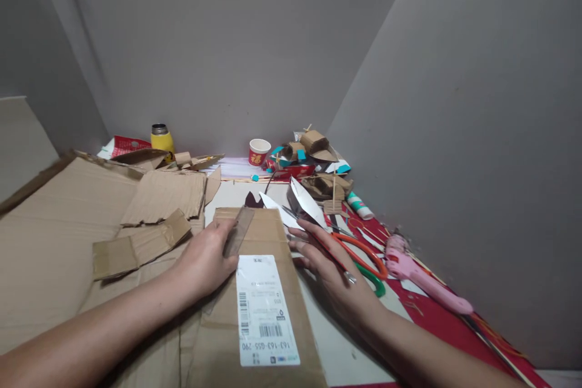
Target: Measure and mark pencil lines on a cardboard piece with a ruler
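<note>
A flat brown cardboard piece [268,231] with a white printed label [264,291] lies lengthwise before me. My left hand [207,260] grips a clear ruler [242,231] along the left side of that cardboard, thumb toward the label. Over the right edge reaches my right hand [334,273], fingers extended and loosely together, with a slim dark pencil [328,248] held along it. The pencil's tip points away to the upper left. Just right of this hand lie scissors with orange and green handles [364,253], partly covered by it.
Cardboard sheets [59,224] cover the left side, with a folded strip [145,242] on top. A pink glue gun [422,279] lies on the right. Behind stand a yellow bottle [162,140], a paper cup [259,151] and cardboard crafts [313,144]; grey walls close in.
</note>
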The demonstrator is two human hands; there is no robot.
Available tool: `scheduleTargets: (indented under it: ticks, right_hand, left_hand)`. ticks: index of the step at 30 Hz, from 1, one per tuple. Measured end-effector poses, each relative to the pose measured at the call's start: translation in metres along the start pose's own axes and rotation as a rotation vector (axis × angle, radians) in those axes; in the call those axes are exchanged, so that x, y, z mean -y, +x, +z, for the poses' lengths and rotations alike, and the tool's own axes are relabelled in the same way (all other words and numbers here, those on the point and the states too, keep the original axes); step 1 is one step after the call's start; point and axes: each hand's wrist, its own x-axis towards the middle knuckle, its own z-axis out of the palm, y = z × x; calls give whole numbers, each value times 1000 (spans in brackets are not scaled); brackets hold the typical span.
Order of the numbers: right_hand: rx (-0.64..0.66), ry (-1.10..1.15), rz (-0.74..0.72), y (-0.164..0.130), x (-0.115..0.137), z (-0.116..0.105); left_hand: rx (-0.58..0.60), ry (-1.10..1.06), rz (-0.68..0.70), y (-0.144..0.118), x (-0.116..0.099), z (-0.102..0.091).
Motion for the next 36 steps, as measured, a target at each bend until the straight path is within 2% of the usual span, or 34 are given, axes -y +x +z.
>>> scheduleTargets:
  ticks: [3, 7, 11, 14, 19, 25, 30, 36]
  right_hand:
    - [13, 112, 98, 2, 1, 3]
    - [43, 122, 129, 3, 6, 7]
    - [41, 1, 33, 3, 8, 5]
    - [49, -91, -48, 3, 8, 2]
    - [59, -59, -56, 5, 0, 0]
    - [25, 73, 31, 11, -6, 1]
    - [5, 162, 65, 13, -1, 4]
    - [-48, 268, 137, 18, 6, 9]
  left_hand:
    - [-22, -105, -6, 2, 2, 2]
    - [-95, -249, -44, 9, 7, -1]
    - [-218, -396, -126, 17, 17, -5]
    - [-243, -516, -175, 22, 23, -4]
    - [-225, -676, -245, 24, 19, -7]
    - [-203, -840, -356, 23, 12, -19]
    - [-102, -912, -428, 24, 14, -20]
    - [17, -977, -424, 22, 12, -20]
